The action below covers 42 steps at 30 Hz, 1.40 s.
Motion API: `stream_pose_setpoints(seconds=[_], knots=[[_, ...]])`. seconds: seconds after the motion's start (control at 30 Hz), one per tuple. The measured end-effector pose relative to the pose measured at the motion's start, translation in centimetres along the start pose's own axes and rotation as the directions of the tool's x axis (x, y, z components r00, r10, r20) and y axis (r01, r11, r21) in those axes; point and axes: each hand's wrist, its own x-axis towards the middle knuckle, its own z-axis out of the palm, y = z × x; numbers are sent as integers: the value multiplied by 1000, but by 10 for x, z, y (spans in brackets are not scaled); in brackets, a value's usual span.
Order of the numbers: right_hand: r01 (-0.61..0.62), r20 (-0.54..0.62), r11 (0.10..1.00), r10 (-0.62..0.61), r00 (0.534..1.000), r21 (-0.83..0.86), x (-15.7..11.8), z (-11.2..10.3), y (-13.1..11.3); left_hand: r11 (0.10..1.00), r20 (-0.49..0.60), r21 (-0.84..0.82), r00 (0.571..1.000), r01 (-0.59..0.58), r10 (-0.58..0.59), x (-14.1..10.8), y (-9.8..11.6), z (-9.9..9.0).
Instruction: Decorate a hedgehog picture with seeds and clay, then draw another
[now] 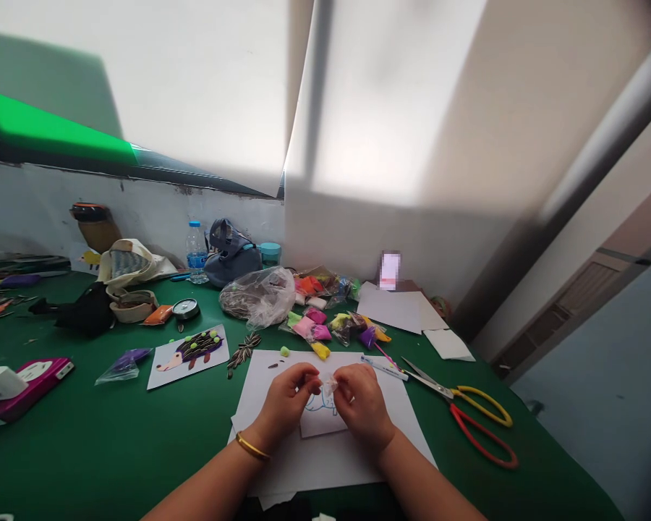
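Both hands meet over a small card [325, 425] with a blue line drawing, partly hidden by them. Between their fingertips is a small, crumpled, clear plastic bag [329, 385]; its contents, if any, are too small to tell. My left hand [285, 398], with a gold bangle at the wrist, pinches its left side. Fingers of my right hand [364, 405] are closed on the other side. White paper sheets [282, 463] lie beneath. Beyond my left hand are a light green lump of clay [285, 352] and a couple of dark seeds [273, 365].
Scissors [439, 391] lie open at right, near a marker [384, 367]. Behind are colourful clay packets [309, 325] and a plastic bag of seeds [257, 297]. A hedgehog picture [189, 354], seed pile [244, 352], purple packet [127, 364] and water bottle [196, 257] stand leftward.
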Motion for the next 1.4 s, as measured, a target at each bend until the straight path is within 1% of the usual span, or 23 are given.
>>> stream_pose_setpoints(seconds=[0.1,0.23,0.33,0.53,0.63,0.73,0.8,0.9,1.0,1.07,1.13,1.2,1.3,1.4], knots=[[-14,-9,1000,14,1000,2,0,0,1,999,-35,-24,999,-38,38,-1,-1,1],[-22,-27,1000,22,999,0,-1,1,3,997,-30,29,997,-73,74,-2,-1,2],[-28,-31,1000,28,999,7,-2,1,3,997,-34,43,997,-62,63,-2,-1,2],[-52,-7,999,52,999,1,-2,-1,1,1000,-70,8,997,-22,23,-1,0,-4],[-27,-47,997,24,999,-69,3,-5,5,1000,-102,24,995,-18,21,-1,1,-4],[-46,-97,978,27,995,-202,14,-10,22,1000,-111,-16,994,-20,18,1,2,-1],[-71,-105,961,44,993,-269,23,-11,39,999,-106,-39,994,-11,7,2,4,1],[-81,-128,927,36,991,-365,36,-8,69,998,-109,-68,994,12,-19,3,6,2],[-55,-98,914,17,995,-403,43,-1,91,987,-93,-146,992,67,-81,4,8,0],[-60,-100,913,21,995,-404,44,3,94,975,-76,-195,989,107,-123,4,9,-2],[-89,-129,918,42,991,-386,42,2,87,969,-70,-213,987,124,-142,4,9,-2],[-112,-145,940,68,987,-321,37,-2,69,970,-61,-203,988,130,-145,4,9,-2],[-62,-87,991,52,995,-121,28,-9,33,966,-35,-206,985,158,-169,4,8,-2],[13,23,999,-14,1000,43,17,-9,-1,960,-8,-225,985,165,-171,4,9,-2]])
